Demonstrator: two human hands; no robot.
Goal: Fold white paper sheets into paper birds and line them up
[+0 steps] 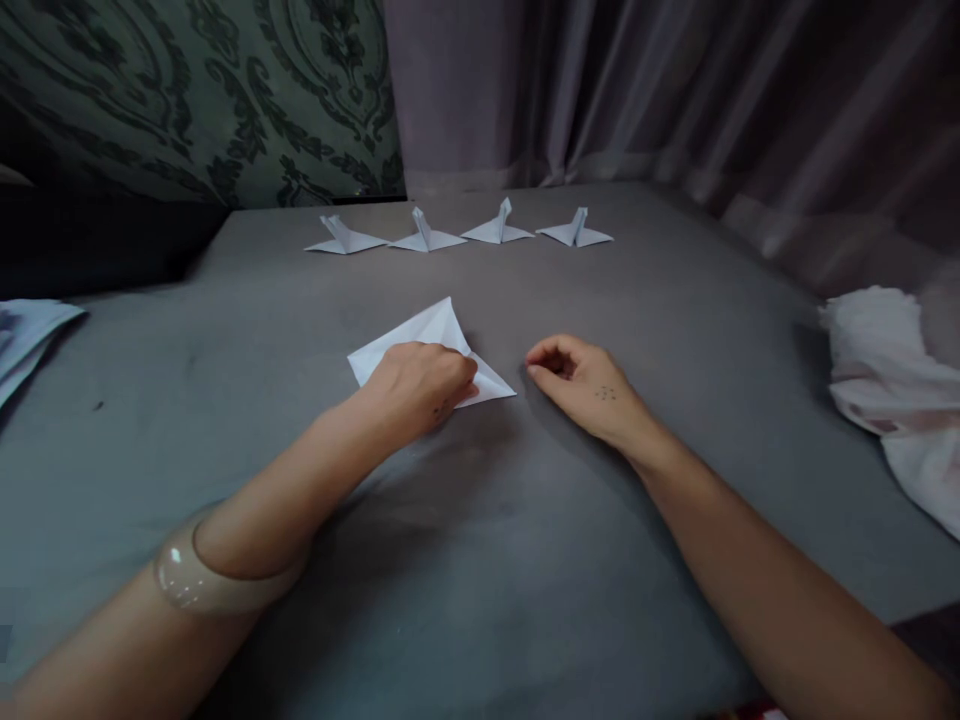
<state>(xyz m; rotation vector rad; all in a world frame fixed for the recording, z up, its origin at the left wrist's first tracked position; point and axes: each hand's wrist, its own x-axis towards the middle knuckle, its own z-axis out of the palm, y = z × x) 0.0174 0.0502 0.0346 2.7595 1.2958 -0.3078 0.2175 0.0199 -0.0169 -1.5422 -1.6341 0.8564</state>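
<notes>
Four folded paper figures [424, 240] line the far side of a grey counter [487, 600], before patterned wallpaper [217, 100] and a curtain [465, 90]. White cloth [900, 370] runs off the right edge. Folded sheet [431, 325] lies under the curled left grip [427, 380]; hidden fingertips, so I cannot tell whether they pinch. Right grip [589, 385] curls near the sheet, tips close, contact unclear.

My folded white paper [429, 328] has creases and pointy corners, and sits slanted just left of the middle.
</notes>
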